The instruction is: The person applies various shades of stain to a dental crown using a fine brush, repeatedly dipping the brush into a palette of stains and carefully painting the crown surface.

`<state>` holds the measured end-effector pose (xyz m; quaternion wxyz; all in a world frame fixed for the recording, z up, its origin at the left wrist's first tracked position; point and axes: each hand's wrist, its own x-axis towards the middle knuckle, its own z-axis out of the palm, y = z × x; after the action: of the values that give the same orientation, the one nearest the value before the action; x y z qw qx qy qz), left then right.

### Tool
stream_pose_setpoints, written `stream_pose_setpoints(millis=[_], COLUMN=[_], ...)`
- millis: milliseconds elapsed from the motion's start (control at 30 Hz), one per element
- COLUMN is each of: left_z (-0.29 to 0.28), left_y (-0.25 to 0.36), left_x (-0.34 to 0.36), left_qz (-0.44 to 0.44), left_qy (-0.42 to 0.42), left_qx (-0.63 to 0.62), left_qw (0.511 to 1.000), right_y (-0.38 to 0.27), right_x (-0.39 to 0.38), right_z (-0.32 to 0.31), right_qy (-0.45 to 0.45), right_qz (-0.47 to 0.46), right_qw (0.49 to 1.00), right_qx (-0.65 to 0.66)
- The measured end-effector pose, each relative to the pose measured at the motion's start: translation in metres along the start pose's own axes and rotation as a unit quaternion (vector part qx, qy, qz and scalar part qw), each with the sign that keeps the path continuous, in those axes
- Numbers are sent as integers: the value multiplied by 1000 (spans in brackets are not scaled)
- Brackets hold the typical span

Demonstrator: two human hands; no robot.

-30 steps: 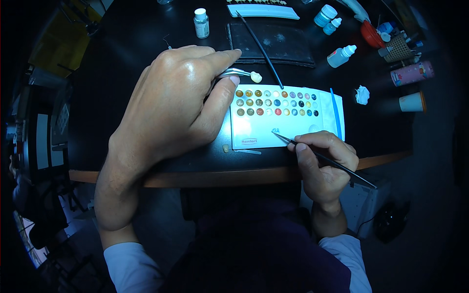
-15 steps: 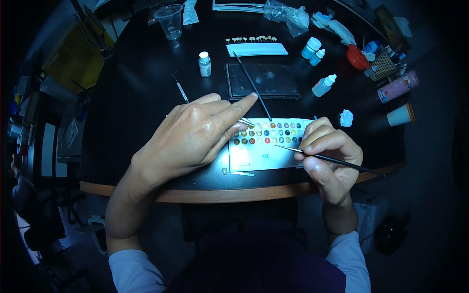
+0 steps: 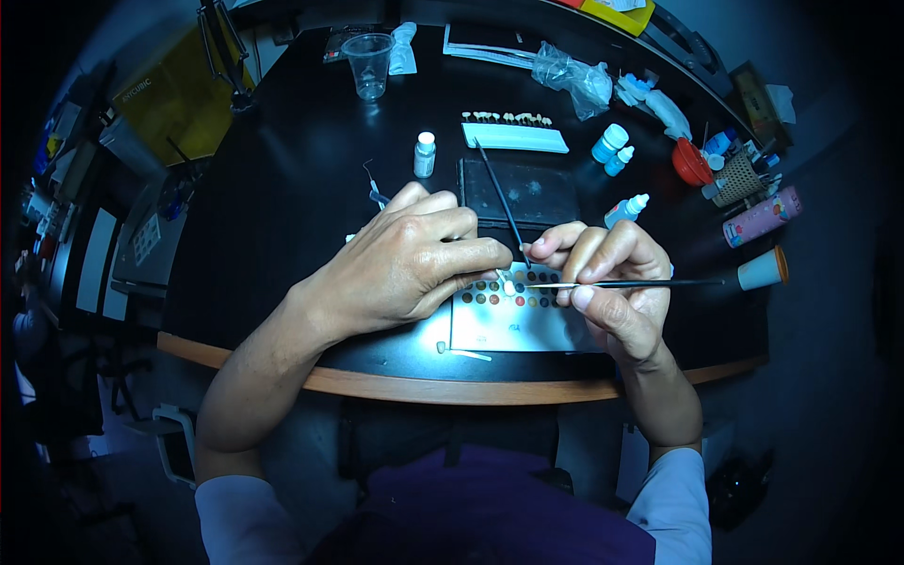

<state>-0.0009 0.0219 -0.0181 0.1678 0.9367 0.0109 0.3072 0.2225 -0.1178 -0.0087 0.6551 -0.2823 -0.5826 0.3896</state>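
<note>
My left hand is closed around a slim metal tool, apparently tweezers, mostly hidden by the fingers. At its end sits a small whitish tooth crown, just beyond my left fingertips. My right hand pinches a thin dark-handled paintbrush held almost level. The brush tip points left, close beside the crown; whether they touch, I cannot tell. Both hands are over a white card with rows of coloured round spots, partly covered by my fingers. Another dark brush leans across a flat black case behind the card.
A hooked probe and a small bottle are beyond my left hand. Tooth samples stand along a white block. To the right are a dropper bottle, a paper cup and a red bowl.
My right hand has moved in toward the left, and the brush has swung nearly level with its tip beside the crown. The crown sits lower over the card. The whole view has shifted slightly.
</note>
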Motion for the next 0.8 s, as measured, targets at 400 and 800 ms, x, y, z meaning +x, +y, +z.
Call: stream_pose_setpoints(millis=[400,800], left_z=[-2,-1], left_y=[0,1], left_x=[1,0], left_qz=[34,52], left_qy=[5,-7], left_qx=[-22,-74], left_qw=[999,996], right_y=[7,8], right_x=[-6,-8], right_z=[5,12], right_qy=[-44,-20], right_qz=[-70,-117], right_qw=[996,987], right_qx=[-45,-108])
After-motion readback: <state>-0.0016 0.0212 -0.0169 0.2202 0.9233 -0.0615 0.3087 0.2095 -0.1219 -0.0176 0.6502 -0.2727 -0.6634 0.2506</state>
